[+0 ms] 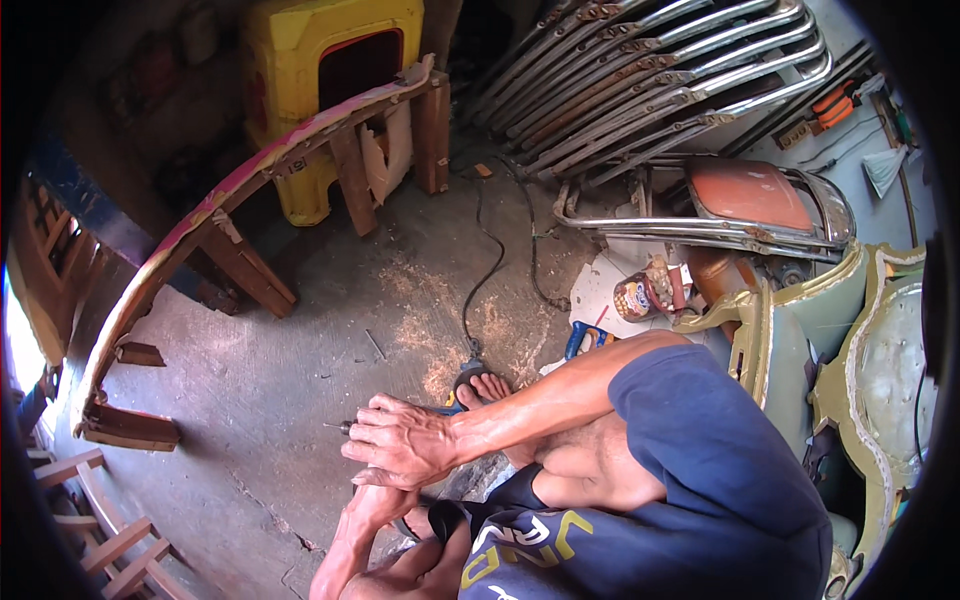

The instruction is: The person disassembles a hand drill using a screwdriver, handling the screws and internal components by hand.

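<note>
Right hand [405, 440] folded over left hand [385, 493], near 7 o'clock, fingers bent, likely for mutual support. Drill [458, 398] sits just past them, partly hidden; bit [333, 426] points to 9, cord [468, 302] runs toward 12, away from it. Can't tell if either hand grips it.

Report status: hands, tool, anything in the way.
Right hand over left hand. Power drill beside bare foot, partly hidden by right forearm. Black cord trailing across floor.
</note>
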Available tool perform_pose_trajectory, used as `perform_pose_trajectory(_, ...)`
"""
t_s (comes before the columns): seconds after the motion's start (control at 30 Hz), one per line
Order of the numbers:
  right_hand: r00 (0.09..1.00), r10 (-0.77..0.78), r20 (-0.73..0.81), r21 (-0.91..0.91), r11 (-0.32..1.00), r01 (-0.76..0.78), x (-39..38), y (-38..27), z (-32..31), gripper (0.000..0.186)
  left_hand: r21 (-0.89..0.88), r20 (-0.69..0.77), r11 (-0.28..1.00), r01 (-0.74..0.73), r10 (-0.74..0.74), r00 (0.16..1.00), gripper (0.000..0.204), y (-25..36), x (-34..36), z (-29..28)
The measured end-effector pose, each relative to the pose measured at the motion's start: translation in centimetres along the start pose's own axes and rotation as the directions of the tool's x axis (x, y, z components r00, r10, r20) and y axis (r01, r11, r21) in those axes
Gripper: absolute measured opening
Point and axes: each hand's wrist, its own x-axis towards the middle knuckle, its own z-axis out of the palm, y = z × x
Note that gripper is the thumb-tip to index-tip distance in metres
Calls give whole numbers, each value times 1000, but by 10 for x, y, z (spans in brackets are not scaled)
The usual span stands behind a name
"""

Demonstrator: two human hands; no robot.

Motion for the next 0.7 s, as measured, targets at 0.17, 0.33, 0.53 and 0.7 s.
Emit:
perform_pose_trajectory(0.17,997,-72,10,-73,995,73,0,7,-8,42,-21,20,998,-66,66,998,32,-7,39,1)
perform_pose_trajectory(0.33,997,-75,4,-56,996,75,2,5,0,41,-31,39,991,-129,130,991,31,-11,73,-8)
perform_pose_trajectory(0.53,992,-116,41,-107,987,120,2,12,-7,42,-57,55,983,-173,176,983,30,-12,102,-8)
perform_pose_trajectory(0.7,985,-75,157,-91,992,90,14,-1,-16,39,-122,43,978,-166,173,984,30,-16,109,-14)
